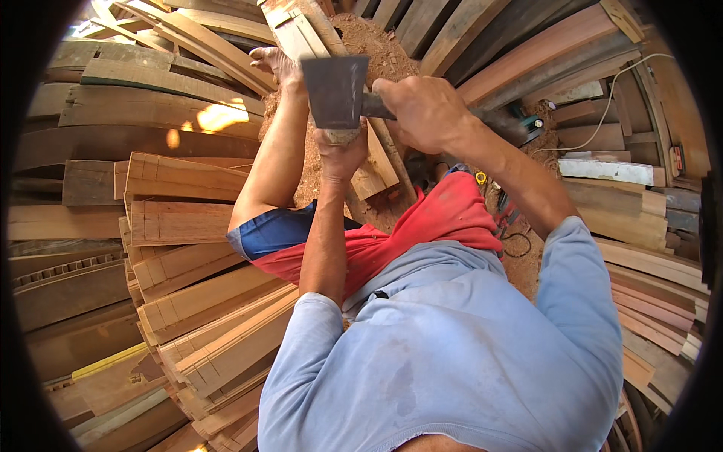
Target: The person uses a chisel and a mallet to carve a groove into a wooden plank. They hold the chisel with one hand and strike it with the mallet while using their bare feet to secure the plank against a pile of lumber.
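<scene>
My right hand [429, 113] grips the short handle of a mallet [334, 94] with a dark, wedge-shaped head. The head hangs over my left hand [344, 157], which is closed round what looks like a chisel. Only the pale butt end of the chisel [340, 136] shows, just under the mallet head; its blade is hidden. Below both hands a light wooden beam [374, 175] runs away from me between my legs. My bare left foot [279, 64] lies alongside its far part.
Boards with pencil lines [188, 218] are stacked at my left. More timber [542, 45] fans out at the far right. A teal power tool [533, 123], a pale cable [602, 113] and a yellow tape measure [480, 178] lie to the right. Wood shavings [376, 41] cover the ground ahead.
</scene>
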A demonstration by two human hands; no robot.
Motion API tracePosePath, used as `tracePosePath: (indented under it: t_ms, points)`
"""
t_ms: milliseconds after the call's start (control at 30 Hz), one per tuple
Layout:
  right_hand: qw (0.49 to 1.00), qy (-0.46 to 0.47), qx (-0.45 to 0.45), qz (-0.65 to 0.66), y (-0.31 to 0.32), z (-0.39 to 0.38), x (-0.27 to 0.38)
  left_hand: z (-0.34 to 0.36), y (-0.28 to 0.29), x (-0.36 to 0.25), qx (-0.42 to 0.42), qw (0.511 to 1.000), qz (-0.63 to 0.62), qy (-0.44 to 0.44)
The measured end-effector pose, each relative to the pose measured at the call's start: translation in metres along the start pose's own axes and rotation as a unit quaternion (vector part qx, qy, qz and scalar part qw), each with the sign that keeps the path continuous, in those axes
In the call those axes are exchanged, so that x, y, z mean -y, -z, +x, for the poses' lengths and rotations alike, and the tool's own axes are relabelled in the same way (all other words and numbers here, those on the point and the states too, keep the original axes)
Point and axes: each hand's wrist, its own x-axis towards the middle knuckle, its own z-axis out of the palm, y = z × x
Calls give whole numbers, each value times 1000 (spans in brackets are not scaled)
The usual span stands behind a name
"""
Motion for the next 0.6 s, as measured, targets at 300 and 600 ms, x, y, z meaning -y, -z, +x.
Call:
tracePosePath:
  t_ms: [300,600]
  points:
    - [783,-144,46,603,-66,-72,-35,16,7,-79,44,997,-39,53]
    - [653,50,-86,751,-195,-118,-110,-67,-64,-110,290,936,34,-199]
